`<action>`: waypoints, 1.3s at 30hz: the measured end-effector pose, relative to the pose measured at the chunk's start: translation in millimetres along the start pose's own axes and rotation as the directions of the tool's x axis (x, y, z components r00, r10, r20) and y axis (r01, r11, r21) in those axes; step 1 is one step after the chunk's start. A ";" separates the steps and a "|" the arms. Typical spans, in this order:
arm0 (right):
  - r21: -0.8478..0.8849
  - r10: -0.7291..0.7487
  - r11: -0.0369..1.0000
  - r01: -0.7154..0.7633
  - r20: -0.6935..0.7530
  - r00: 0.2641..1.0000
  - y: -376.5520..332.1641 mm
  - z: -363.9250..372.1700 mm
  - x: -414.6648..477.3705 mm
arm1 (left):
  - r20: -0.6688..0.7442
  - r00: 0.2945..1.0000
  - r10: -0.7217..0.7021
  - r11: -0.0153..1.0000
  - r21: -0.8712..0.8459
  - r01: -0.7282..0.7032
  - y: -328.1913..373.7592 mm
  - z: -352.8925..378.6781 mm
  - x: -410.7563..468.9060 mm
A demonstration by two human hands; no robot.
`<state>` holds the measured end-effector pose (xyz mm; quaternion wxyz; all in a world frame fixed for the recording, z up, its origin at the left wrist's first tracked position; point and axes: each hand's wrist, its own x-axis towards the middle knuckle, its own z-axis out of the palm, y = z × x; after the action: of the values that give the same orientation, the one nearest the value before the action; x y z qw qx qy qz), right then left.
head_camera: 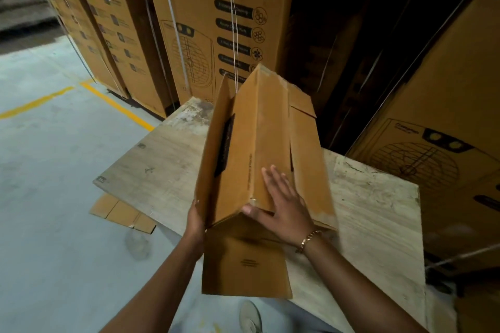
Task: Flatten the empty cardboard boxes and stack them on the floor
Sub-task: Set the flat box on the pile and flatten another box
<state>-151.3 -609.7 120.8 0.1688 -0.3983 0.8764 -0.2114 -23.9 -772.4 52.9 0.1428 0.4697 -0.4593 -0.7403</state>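
An empty brown cardboard box (251, 140) stands half collapsed over a pale wooden table (162, 167), its panels leaning to the left and its end flaps loose. One flap (243, 262) hangs down toward me past the table's near edge. My right hand (281, 205) lies flat on the box's top panel, fingers straight, thumb at the near corner. My left hand (195, 220) holds the box's lower left edge; its fingers are hidden behind the panel.
A flattened piece of cardboard (121, 213) lies on the grey concrete floor (54, 197) under the table's left corner. Tall printed appliance cartons (216, 21) stand behind and to the right (446, 116). Yellow floor lines (116, 105) run at the left.
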 end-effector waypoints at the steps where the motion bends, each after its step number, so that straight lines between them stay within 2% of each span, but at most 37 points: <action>1: -0.041 -0.013 0.999 0.014 0.024 1.000 -5.4 5.6 1.4 | -0.032 0.999 -0.007 1.000 -0.010 0.007 0.1 -5.7 0.1; 5: -0.118 -0.059 0.991 0.067 0.066 0.996 -18.0 29.0 5.2 | -0.085 0.989 -0.120 0.991 -0.073 0.114 -2.7 -27.7 -0.3; 8: -0.095 -0.088 0.991 0.099 0.113 0.990 -19.6 40.8 5.5 | -0.091 0.986 -0.137 0.990 -0.053 0.132 -3.2 -41.8 0.6; 11: 0.024 -0.118 0.993 0.117 0.038 0.992 -15.8 39.7 7.0 | -0.100 0.989 -0.113 0.990 0.072 0.120 1.4 -50.7 1.0; 14: 0.148 0.006 0.989 0.007 -0.082 0.997 -0.4 24.0 21.2 | -0.126 0.990 -0.057 0.969 0.233 0.085 3.4 -51.2 4.2; 15: 0.103 0.060 0.993 -0.050 -0.091 0.994 7.4 17.9 28.4 | -0.154 0.988 0.013 0.941 0.337 0.040 1.7 -50.2 6.5; 17: -0.172 0.200 0.964 -0.202 -0.032 0.979 22.5 8.5 42.8 | -0.151 0.961 0.231 0.778 0.622 -0.089 2.4 -44.7 6.8; 18: -0.270 0.286 0.924 -0.271 0.014 0.958 27.2 4.9 47.4 | -0.084 0.937 0.339 0.652 0.739 -0.169 5.7 -38.5 4.5; 20: -0.313 0.402 0.880 -0.357 0.091 0.911 31.6 1.9 54.9 | 0.157 0.879 0.450 0.381 0.857 -0.348 18.9 -20.6 -2.5; 22: -0.295 0.419 0.881 -0.370 0.122 0.900 30.5 0.8 60.9 | 0.384 0.832 0.399 0.131 0.875 -0.466 32.2 2.3 -7.1; 25: -0.261 0.424 0.886 -0.384 0.120 0.898 25.7 -2.6 68.7 | 0.562 0.814 0.147 -0.106 0.827 -0.552 44.0 37.7 -11.6; 28: -0.199 0.406 0.905 -0.376 0.140 0.903 27.0 -11.1 71.0 | 0.556 0.831 -0.007 -0.245 0.805 -0.540 48.3 60.4 -3.7; 32: -0.036 0.297 0.955 -0.295 0.138 0.945 40.5 -44.4 63.9 | 0.526 0.850 -0.037 -0.389 0.776 -0.497 65.8 75.4 7.4; 36: 0.145 0.261 0.949 -0.280 0.139 0.955 54.0 -60.7 57.8 | 0.521 0.850 0.075 -0.574 0.720 -0.391 71.9 91.2 -5.4; 39: 0.245 0.276 0.920 -0.306 0.150 0.949 57.4 -65.1 56.5 | 0.571 0.788 0.229 -0.595 0.723 -0.351 60.7 91.2 -18.0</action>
<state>-252.8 -603.8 140.1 0.2994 -0.2484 0.8787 -0.2766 -103.4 -743.6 124.9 -0.1043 0.1538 -0.9794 0.0793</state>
